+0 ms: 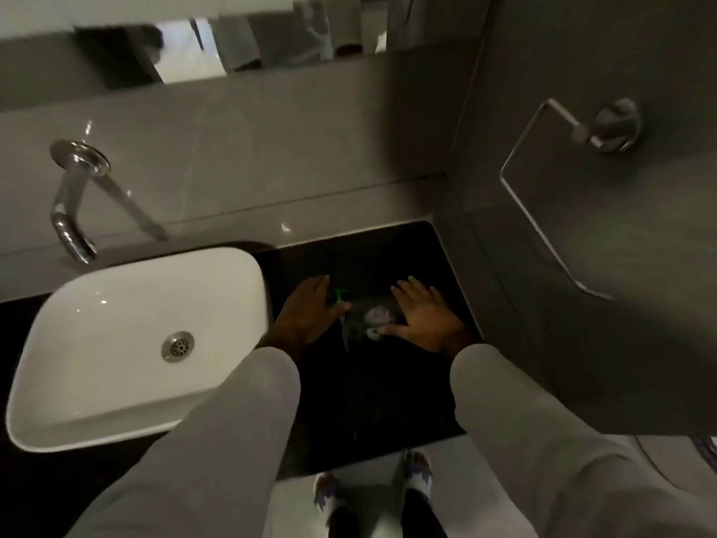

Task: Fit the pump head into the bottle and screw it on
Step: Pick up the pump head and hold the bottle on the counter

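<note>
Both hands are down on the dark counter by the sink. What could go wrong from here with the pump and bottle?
1. The bottle is clear, blurred and hard to see on the black counter; the open right hand beside it might knock it over.
2. The left hand is at the green pump head, whose thin tube trails toward the counter edge and could snag or bend.
3. The sink is close; a dropped part may roll in.
</note>
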### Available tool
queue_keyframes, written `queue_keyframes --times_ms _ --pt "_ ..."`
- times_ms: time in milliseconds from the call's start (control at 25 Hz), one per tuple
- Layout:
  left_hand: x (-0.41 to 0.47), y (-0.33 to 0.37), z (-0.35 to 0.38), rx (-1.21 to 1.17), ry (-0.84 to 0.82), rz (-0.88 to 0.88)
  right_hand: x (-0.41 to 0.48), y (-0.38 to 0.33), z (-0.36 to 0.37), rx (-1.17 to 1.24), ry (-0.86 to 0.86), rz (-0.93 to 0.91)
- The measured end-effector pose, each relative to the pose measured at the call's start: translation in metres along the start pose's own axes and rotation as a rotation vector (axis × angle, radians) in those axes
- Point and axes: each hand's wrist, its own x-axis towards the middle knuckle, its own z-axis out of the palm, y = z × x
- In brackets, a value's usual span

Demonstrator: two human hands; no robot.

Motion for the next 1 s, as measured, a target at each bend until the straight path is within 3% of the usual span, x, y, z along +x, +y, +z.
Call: queue_keyframes --times_ms 160,280,560,760,840,1000 --pt "0.02 -0.007 0.027 -0.141 0.105 -0.128 0.006 0.008 0.034 0.405 0.092 0.014" --pt "0.041 -0.005 0.034 -0.194 0.121 -0.204 0.02 0.013 0.044 0.559 0.139 0.038" --pt "0.073 -0.01 0.046 -0.079 -0.016 -0.322 0.037 0.023 0.046 0.651 0.152 0.019" --pt "0.073 -0.019 0.043 -0.226 -0.027 -0.385 0.049 0.021 0.034 0.538 0.144 0.043" --pt "0.068 -0.019 0.031 -0.341 0.075 -0.372 0.053 0.02 0.027 0.496 0.103 0.079" --pt "0.058 0.008 -0.02 -0.706 0.508 -0.212 0.059 0.018 0.016 0.343 0.106 0.075"
